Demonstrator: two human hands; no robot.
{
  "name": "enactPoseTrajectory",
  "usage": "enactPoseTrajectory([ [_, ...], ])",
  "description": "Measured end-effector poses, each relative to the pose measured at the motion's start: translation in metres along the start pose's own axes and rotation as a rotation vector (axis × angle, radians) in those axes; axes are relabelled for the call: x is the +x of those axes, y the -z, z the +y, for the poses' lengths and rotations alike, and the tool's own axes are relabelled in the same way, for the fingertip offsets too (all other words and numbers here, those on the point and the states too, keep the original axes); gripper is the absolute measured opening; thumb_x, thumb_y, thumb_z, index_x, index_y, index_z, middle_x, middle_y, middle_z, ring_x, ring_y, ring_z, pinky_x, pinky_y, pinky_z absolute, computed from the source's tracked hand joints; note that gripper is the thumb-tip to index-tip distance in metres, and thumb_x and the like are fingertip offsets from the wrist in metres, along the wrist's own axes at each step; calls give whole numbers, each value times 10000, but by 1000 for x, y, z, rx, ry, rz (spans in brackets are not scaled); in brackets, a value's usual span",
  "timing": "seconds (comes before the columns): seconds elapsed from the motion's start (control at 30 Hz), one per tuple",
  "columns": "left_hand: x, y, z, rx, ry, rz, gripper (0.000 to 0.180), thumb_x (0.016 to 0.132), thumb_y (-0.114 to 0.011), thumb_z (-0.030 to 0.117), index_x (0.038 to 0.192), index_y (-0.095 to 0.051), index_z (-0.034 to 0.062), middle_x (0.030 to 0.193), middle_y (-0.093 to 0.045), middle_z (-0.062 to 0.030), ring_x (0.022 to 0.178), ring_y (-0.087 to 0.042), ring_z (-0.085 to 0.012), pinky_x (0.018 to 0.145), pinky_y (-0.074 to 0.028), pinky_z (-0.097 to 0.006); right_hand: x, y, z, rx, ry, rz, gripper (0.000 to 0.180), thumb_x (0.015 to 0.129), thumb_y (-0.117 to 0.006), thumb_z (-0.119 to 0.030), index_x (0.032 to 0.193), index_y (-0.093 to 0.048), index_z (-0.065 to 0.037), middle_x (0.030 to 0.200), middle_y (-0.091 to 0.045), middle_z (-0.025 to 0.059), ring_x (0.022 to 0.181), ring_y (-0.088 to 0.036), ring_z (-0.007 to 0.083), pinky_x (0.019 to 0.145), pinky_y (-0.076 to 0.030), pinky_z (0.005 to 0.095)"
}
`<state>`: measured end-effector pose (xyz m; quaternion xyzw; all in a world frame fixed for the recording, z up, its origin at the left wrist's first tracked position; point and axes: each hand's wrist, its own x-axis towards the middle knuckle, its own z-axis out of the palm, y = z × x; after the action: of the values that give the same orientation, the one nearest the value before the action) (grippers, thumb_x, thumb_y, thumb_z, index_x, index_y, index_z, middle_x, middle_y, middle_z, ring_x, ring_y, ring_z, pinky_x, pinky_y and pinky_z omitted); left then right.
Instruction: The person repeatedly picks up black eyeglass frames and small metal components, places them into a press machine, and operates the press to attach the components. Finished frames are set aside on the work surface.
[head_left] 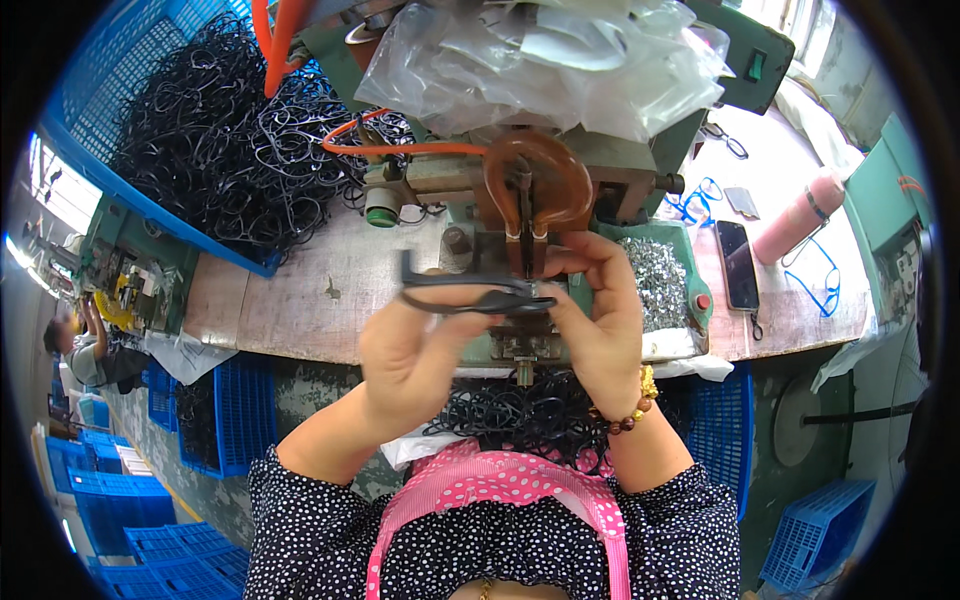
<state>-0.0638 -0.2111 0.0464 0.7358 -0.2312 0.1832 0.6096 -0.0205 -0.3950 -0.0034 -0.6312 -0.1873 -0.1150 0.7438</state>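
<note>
Head view, blurred black eyeglass frame (500,302) at machine fixture (527,250), left hand (402,358) pinching it between thumb and index, right hand (603,335) at its right end, right grip unclear, long axis left-to-right, left tip bent away from wearer.

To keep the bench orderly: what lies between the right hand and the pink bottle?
The head view shows a green tray of small silvery pieces, then a phone, between them.
</note>
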Motion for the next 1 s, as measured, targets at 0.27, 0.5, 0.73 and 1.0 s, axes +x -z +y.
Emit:
enactPoseTrajectory([
  [0.27,21,-14,-10,93,88,-69,142,958,-608,-3,1094,-637,-29,887,-695,-107,782,-667,-147,717,-530,-272,-11,46,-4,-59,-5,214,289,929,-593,81,1212,-589,23,1086,-672,81,1053,-621,137,967,-461,279],
  [0.5,17,-9,-5,195,0,-176,134,974,-547,-19,1089,-607,-53,906,-667,-107,784,-640,-128,722,-520,-260,-32,96,5,-340,190,509,262,964,-589,59,1223,-591,18,1111,-655,86,1061,-607,153,984,-452,303],
  [0.73,20,-17,-18,277,-113,-110,163,859,-669,-34,1021,-664,-25,803,-656,-120,669,-638,-253,615,-502,-335,-34,120,37,-387,-146,556,231,957,-608,2,1187,-629,-12,1082,-656,86,1018,-602,165,933,-462,302],
  [1.0,20,-21,-16,283,-215,-53,204,833,-738,40,1020,-674,-11,810,-638,-157,688,-608,-344,604,-481,-401,-31,99,45,-1252,111,44,134,826,-728,-137,916,-643,-87,1118,-634,85,1249,-515,336,1145,-289,552],
])
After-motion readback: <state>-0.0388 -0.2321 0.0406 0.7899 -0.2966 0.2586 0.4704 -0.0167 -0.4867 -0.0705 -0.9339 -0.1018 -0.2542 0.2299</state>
